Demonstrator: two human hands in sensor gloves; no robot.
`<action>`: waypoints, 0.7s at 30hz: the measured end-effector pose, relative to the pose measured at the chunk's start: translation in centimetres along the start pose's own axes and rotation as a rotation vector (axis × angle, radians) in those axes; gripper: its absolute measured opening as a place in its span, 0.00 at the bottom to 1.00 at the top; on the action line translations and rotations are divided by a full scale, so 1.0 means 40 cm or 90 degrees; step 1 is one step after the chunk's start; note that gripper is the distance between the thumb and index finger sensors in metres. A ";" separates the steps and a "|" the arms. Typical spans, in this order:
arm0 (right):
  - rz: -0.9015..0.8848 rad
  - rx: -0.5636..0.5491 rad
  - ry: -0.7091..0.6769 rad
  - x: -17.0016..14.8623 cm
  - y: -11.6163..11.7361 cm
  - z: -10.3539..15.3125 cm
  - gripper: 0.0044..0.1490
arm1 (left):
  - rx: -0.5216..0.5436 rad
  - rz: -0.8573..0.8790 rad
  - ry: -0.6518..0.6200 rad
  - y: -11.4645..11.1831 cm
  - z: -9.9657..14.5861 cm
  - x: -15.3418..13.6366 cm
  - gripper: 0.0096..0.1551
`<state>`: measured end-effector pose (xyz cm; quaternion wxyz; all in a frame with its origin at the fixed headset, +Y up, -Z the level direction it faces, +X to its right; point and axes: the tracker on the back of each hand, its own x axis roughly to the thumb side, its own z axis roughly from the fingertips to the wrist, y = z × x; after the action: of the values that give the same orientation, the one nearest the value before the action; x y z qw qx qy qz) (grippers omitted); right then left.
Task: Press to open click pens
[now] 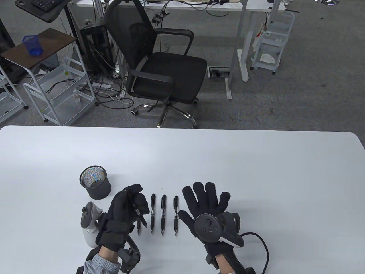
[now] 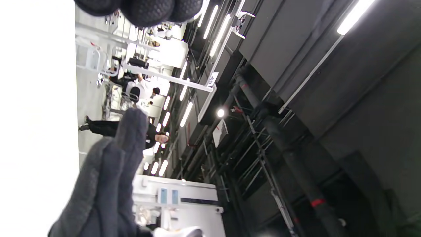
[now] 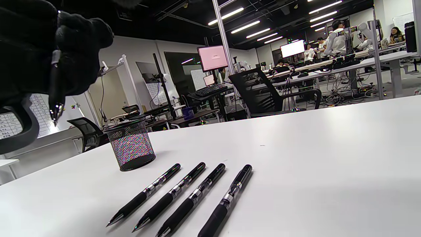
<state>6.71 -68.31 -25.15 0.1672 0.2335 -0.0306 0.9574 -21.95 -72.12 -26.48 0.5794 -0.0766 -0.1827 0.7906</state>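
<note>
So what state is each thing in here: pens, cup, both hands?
Held pen: gripped in the left hand, lifted, tip down.
Four pens: lying side by side on the table.
Mesh pen cup: upright.
Right hand: fingers spread, holding nothing.

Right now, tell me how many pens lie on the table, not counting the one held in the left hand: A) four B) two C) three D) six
A: the right wrist view shows four pens lying side by side on the table, while the left hand holds a fifth pen.
</note>
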 end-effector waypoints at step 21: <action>-0.011 0.002 0.005 -0.010 -0.002 0.000 0.46 | 0.089 -0.384 0.139 0.022 -0.008 0.033 0.27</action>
<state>7.06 -68.35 -25.34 0.1752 0.2304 -0.0268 0.9568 -23.06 -71.05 -26.99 0.8076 -0.0632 -0.0790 0.5810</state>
